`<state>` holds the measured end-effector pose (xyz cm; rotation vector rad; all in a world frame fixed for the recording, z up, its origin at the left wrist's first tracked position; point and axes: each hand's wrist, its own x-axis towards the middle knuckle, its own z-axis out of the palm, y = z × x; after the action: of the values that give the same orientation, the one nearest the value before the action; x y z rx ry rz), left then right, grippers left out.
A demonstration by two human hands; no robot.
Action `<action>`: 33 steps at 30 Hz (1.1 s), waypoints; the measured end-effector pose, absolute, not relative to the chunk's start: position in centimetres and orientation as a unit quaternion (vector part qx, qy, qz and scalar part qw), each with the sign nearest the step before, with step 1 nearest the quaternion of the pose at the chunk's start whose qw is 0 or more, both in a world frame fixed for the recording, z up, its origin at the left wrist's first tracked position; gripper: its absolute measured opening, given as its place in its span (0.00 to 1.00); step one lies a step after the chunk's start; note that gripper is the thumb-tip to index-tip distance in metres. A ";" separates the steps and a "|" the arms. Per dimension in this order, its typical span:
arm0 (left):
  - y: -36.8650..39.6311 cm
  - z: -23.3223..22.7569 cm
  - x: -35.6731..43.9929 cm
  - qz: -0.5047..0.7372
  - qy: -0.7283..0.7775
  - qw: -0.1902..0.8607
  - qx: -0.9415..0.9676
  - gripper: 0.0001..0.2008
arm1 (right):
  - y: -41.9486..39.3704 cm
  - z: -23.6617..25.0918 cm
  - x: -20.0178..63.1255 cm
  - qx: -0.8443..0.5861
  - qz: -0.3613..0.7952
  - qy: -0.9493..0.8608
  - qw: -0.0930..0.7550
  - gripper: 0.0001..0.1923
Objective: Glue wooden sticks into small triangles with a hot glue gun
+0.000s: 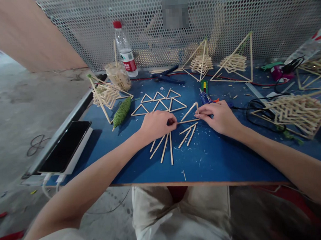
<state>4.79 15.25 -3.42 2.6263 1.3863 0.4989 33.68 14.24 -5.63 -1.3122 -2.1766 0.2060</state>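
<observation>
My left hand (156,124) and my right hand (220,117) rest on the blue table (223,163) and pinch the two ends of one thin wooden stick (187,121) between them. The stick joins a part-made stick triangle (190,111) just behind it. Several loose sticks (166,146) lie fanned out in front of my hands. Several finished small stick triangles (159,102) lie in rows behind my left hand.
A blue glue gun (204,92) lies behind my right hand, pliers (168,76) further back. Stick pyramids (200,61) stand along the mesh wall, another stick frame (293,113) at right. A green twine roll (121,111), bottle (125,49) and phone (65,145) sit left.
</observation>
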 end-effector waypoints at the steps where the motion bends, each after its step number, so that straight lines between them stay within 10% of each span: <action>1: 15.2 -3.4 4.8 0.164 0.460 0.067 0.870 0.05 | 14.3 -5.7 33.6 -0.494 0.082 -0.815 0.292 0.09; 33: 15.1 -2.7 4.8 0.184 0.461 0.116 0.861 0.06 | 13.7 -5.6 32.7 -0.464 0.010 -0.831 0.307 0.07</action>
<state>4.85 15.05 -2.67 2.5211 1.3495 0.5399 32.73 13.68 -5.60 -1.2275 -2.1983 0.0262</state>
